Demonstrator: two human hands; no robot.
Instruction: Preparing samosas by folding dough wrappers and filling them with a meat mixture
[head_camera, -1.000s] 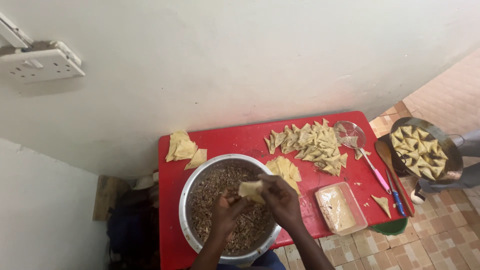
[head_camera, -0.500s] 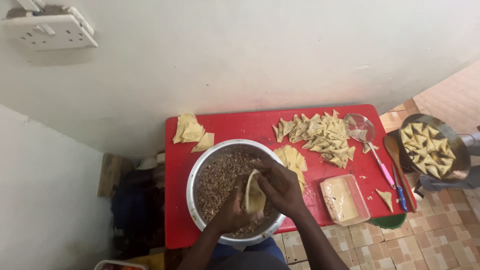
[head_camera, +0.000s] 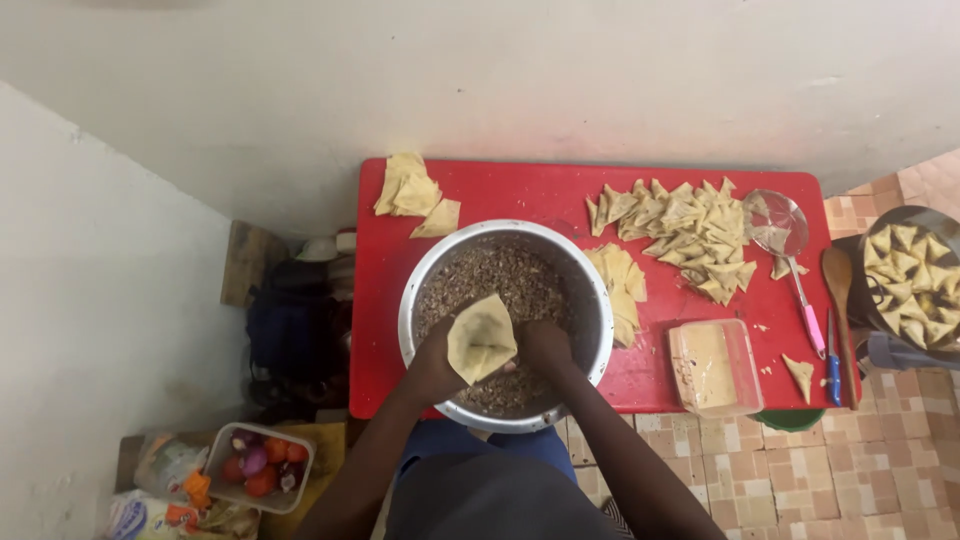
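A red table stands against pale walls (tiled floor below).

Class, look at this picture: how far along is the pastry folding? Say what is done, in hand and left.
Done: a pile of folded triangles lies on the red table, and more fill the pan at the right. In hand: the left hand and right hand hold one pastry cone over the filling bowl. Left: flat pastry strips and much filling.

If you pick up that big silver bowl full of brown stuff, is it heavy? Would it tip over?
Probably heavy: the bowl is wide and well filled with brown filling. It looks unlikely to tip, being broad and low on the red table. Its smooth metal rim may be slippery.
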